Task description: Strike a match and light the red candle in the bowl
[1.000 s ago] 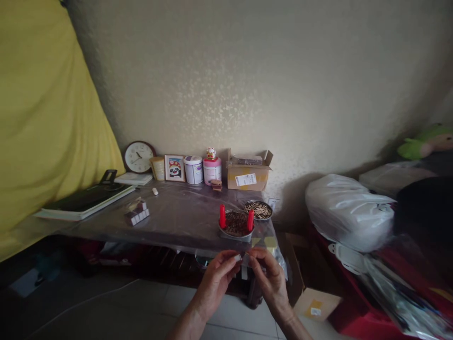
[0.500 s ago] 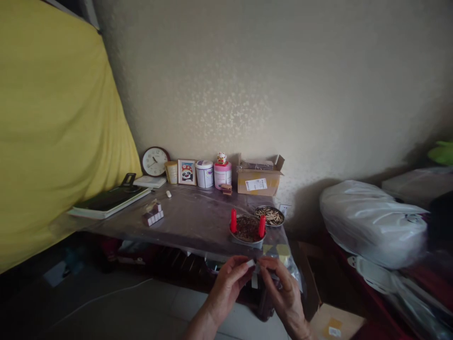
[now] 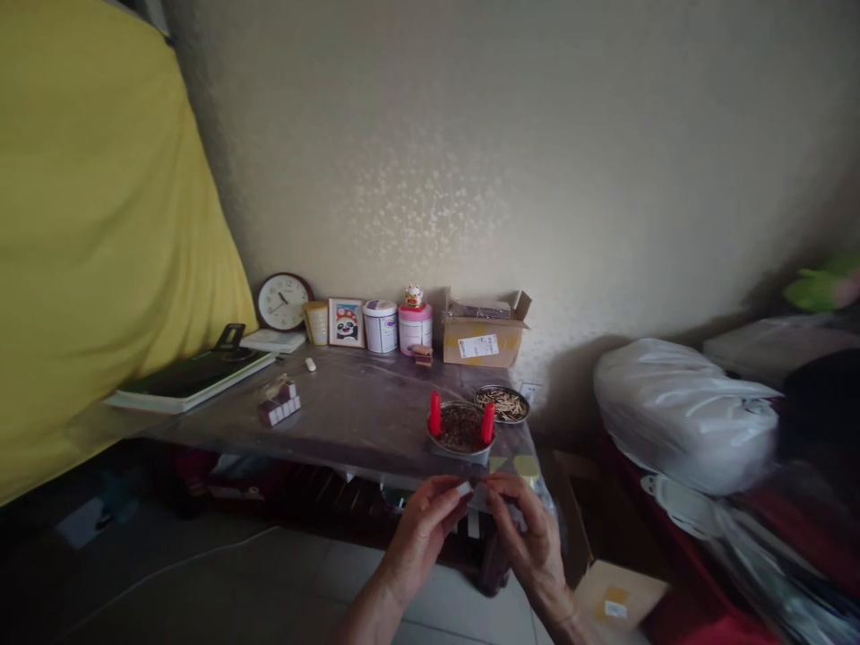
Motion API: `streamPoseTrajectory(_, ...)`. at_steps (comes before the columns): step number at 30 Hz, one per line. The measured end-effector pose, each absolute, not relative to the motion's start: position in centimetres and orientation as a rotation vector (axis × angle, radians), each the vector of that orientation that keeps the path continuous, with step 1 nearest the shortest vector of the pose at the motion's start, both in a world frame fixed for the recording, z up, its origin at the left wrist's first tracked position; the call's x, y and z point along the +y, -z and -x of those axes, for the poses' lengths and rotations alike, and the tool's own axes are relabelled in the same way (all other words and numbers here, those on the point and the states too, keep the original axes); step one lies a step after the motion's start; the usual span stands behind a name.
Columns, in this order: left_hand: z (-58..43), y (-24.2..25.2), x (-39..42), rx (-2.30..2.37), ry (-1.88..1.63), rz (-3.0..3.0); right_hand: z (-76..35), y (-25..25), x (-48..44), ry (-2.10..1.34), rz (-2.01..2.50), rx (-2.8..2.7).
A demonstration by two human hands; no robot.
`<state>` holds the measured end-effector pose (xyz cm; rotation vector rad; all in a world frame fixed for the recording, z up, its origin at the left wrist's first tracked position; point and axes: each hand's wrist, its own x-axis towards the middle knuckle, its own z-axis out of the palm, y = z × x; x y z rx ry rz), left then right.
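Observation:
My left hand (image 3: 430, 524) pinches a small white piece (image 3: 464, 489) between thumb and fingers, in front of the table's near edge. Close beside it on the right, my right hand (image 3: 528, 528) has its fingertips pressed together; what they hold is too small to make out. Just beyond both hands stands a round tin (image 3: 462, 428) of dark bits with two red upright sticks at its sides. Behind it to the right is a round dish of matchsticks (image 3: 503, 404). A stack of small boxes (image 3: 279, 403) sits on the table's left part.
Along the wall stand a clock (image 3: 283, 302), a framed panda picture (image 3: 347, 324), two lidded tubs and a cardboard box (image 3: 480, 342). A dark book (image 3: 194, 372) lies at the left. White plastic bags (image 3: 685, 412) and an open carton (image 3: 624, 587) are at the right.
The view has shifted slightly, so the table things appear a little further left. Both hands remain close together, with the fingertips slightly moved.

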<state>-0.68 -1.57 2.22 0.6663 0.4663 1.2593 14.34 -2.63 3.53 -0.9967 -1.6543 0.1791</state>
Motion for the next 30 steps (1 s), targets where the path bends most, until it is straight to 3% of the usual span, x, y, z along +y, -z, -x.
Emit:
streamPoseTrajectory(15,0.7,-2.5,-1.5,0.532,-1.276,-0.698,-15.5,-3.7,-2.3,-0.073,0.985,-1.899)
streamPoseTrajectory(20,1.0,-2.9,-1.7,0.564,-1.258,-0.699,-16.7,-2.9,-0.9,-0.141,1.192,-1.581)
streamPoseTrajectory(30,1.4,-2.4,-1.7,0.595,-1.262,-0.685,-16.7,-4.3,-1.5,-0.337,1.143,-1.303)
